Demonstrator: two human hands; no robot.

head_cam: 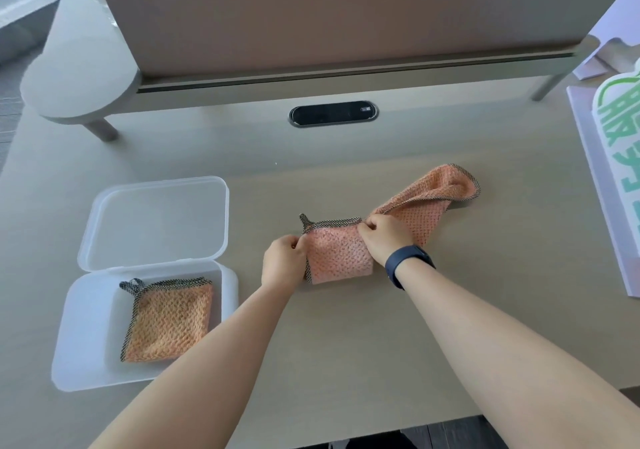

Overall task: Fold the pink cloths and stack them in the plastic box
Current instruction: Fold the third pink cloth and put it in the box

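Note:
A folded pink cloth with a dark checked border lies on the table's middle. My left hand pinches its left edge. My right hand grips its upper right corner. A second pink cloth lies crumpled just behind my right hand, touching it. The clear plastic box sits at the left with its lid flipped open behind it. Inside the box lies another folded pink cloth, flat, with its loop at the upper left.
A raised shelf on legs spans the back of the table. A black oval cable port is set into the tabletop behind the cloths. A white sheet with green lettering lies at the right edge. My right wrist wears a dark watch.

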